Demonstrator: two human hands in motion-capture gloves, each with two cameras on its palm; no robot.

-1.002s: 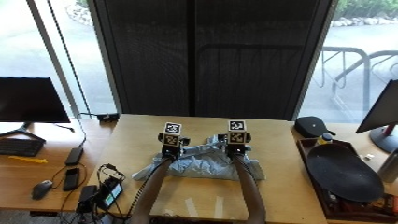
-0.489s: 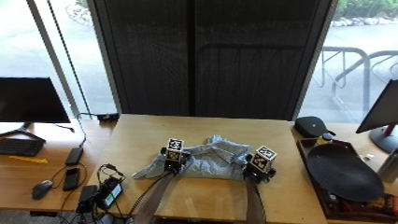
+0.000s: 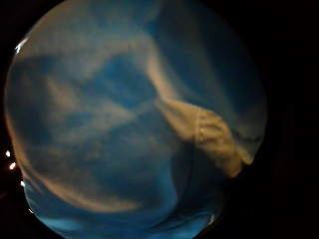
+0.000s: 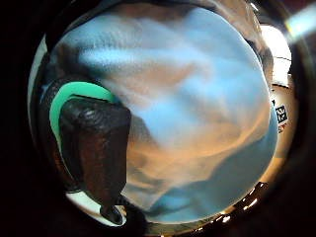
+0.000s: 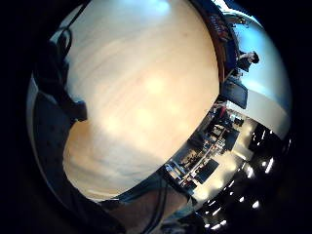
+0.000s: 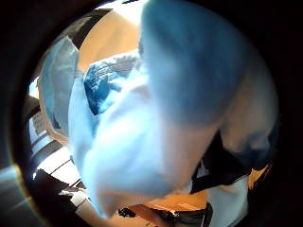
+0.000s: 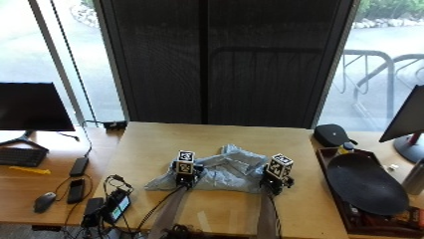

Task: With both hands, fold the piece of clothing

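Note:
A light blue garment lies bunched in a wide strip across the middle of the wooden table. My left hand sits on its left part and my right hand at its right end, both at the edge nearest me. In the left thumb side palm view a black gloved finger curls against the cloth, which fills that view. Folds of the cloth fill the left little finger side view too. The garment hangs close over my right palm, with bare table beside it.
A monitor, mouse, phones and a tangle of cables lie at the left. A black case, a tray with a round black object and another monitor stand at the right.
Both hands have come back from the garment's far side toward me, bringing cloth along. The right hand has swung out to the right. Little has moved in the last half second.

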